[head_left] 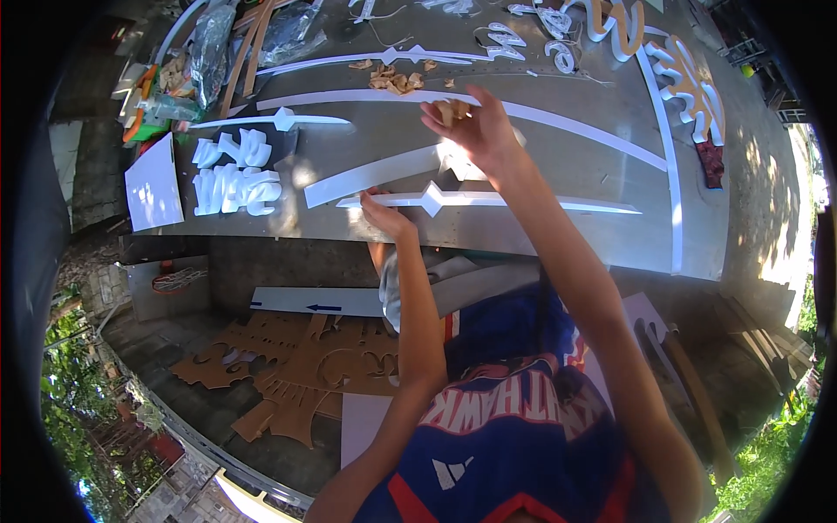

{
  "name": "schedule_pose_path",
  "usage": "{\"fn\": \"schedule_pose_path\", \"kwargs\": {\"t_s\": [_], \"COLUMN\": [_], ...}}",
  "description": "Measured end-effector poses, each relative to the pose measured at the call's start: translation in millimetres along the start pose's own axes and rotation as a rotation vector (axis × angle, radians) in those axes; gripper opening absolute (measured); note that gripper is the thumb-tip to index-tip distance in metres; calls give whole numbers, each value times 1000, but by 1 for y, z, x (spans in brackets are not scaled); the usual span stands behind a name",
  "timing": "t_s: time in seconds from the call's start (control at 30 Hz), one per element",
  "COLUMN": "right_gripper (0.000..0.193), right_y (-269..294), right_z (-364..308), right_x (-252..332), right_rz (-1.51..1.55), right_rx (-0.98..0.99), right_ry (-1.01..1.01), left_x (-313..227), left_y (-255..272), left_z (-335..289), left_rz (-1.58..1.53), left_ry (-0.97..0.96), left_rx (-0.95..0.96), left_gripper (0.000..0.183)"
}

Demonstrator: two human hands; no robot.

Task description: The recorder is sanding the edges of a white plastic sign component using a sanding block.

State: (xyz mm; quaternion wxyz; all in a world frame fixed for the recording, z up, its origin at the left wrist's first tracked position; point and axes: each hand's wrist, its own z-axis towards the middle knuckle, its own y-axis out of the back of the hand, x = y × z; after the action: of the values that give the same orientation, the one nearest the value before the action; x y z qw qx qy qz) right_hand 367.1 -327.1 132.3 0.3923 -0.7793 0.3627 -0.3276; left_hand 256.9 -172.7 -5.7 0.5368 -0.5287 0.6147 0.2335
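A long white pointed strip with a diamond (pixel 432 199) in its middle lies near the table's front edge. My left hand (pixel 389 215) is closed on its left part, with the thumb and fingertips at the strip. Farther in, my right hand (pixel 485 138) is raised over the table, its fingers curled round a crumpled piece of brown paper (pixel 451 112). Below that hand is a bright white piece (pixel 462 161), partly hidden by it and washed out by sunlight. A wider white strip (pixel 375 177) slants just beyond the diamond strip.
Crumpled brown scraps (pixel 398 82) lie farther back on the grey table (pixel 558 244). White foam-like letters (pixel 235 183) and a white panel (pixel 154 185) are at left. Long curved white strips (pixel 584 135) cross the table. Tan-and-white letter shapes (pixel 689 87) stand far right. Brown cut-out boards (pixel 296 375) lie below.
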Motion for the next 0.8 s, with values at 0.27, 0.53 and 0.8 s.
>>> {"fn": "schedule_pose_path", "kwargs": {"t_s": [0.27, 0.53, 0.8], "right_gripper": [56, 42, 53], "right_y": [12, 132, 124], "right_z": [16, -177, -159], "right_x": [-36, -19, -15], "right_rz": [-230, -734, -930], "right_rx": [-134, 215, -61], "right_ry": [75, -350, 354], "left_x": [-11, -24, -50], "left_y": [3, -12, -44], "left_z": [0, -19, -74], "left_rz": [-117, -97, -226], "left_ry": [68, 259, 271], "left_rx": [99, -81, 163], "left_gripper": [41, 41, 45]}}
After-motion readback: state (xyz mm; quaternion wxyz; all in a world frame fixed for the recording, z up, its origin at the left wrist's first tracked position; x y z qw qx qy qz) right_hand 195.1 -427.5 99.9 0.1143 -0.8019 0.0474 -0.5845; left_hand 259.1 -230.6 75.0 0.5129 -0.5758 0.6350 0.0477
